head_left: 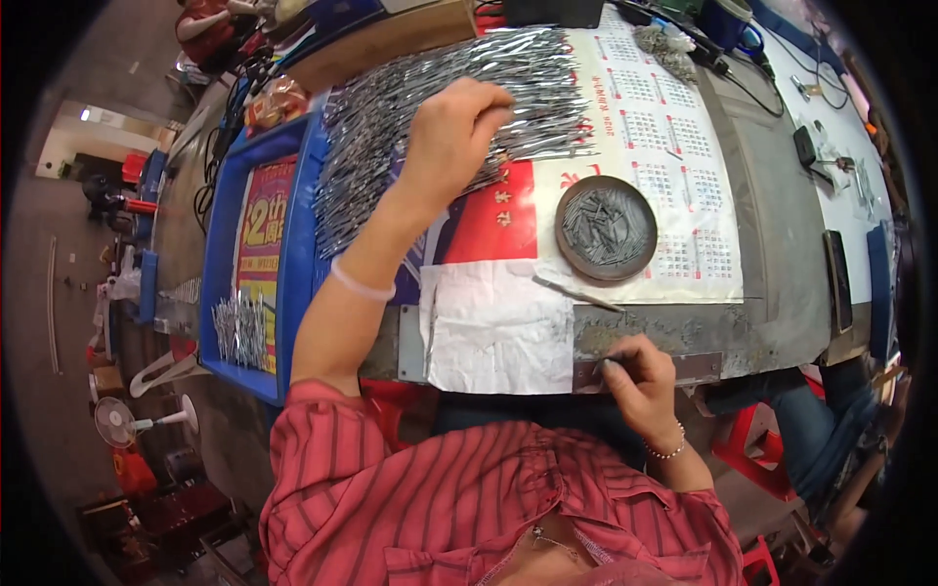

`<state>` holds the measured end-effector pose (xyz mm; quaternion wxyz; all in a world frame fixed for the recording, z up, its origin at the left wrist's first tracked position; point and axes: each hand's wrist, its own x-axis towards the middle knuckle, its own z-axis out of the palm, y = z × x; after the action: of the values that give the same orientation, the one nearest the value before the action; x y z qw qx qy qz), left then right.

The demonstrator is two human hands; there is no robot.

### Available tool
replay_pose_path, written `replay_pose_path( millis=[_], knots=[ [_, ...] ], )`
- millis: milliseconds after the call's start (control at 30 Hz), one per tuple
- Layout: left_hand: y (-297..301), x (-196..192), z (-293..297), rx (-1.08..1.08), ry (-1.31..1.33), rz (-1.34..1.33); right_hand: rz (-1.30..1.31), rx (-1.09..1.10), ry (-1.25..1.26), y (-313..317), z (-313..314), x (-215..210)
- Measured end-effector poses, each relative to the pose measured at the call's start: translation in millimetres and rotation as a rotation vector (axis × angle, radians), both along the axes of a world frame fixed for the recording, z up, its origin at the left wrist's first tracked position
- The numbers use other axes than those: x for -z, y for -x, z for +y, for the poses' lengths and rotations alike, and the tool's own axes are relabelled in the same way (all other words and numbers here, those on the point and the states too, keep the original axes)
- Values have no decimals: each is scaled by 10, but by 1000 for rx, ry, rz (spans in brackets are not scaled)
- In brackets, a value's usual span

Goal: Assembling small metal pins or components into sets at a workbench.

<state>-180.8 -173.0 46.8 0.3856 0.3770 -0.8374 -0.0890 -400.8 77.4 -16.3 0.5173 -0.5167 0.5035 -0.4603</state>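
The left hand [454, 137] is in the upper middle of the frame, above a wide layer of thin silver metal pieces [376, 132]. Its fingers are bent, and the thumb stays a little apart from them; whether something small is held there, I cannot tell. The right hand [643, 386] is in the lower right of the middle, at the near edge of the grey surface [782, 293]. Its fingers are curled, with the thumb close to the forefinger, and I cannot tell if a small piece is between them.

The metal pieces lie closely together in the upper middle, most of them slanting or lengthwise to the right. Under their right part is a pale calendar sheet [718, 220], which carries small black and red numbers in month blocks, and also larger red characters. A red printed area [498, 220] with some light characters is in the centre.

On the calendar sheet, right of centre, stands a round bowl [611, 274], which contains short grey pins [606, 227]. Just below it lies a slender metal tool [578, 293], and to the left of this is a wrinkled white sheet [503, 337].

At the left of the frame is a blue tray [301, 293]. Inside it there is a pink and yellow printed sheet [262, 210] with big figures and characters, and a small heap of silver strips [242, 332] at its lower end. A dark phone [837, 278] lies at the right.
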Motion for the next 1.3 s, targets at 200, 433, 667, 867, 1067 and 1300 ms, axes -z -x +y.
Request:
replay_pose_path(
  millis=[200,433,667,867,1067,1300],
  knots=[
    [455,409,-851,-13,46,-271,5,-30,319,10,-29,112],
    [340,446,-892,5,138,-278,125,-68,308,15,-97,49],
    [-44,74,591,143,-117,-57,698,-158,400,-91,-454,-202],
    [-386,281,1903,137,-412,-149,977,-264,414,-191,-722,-167],
    [-544,476,2220,65,-318,-149,1153,-360,461,-305,-810,-290],
    [-551,527,2270,54,-188,-184,1317,-475,386,-402,-854,-395]
  ],
)
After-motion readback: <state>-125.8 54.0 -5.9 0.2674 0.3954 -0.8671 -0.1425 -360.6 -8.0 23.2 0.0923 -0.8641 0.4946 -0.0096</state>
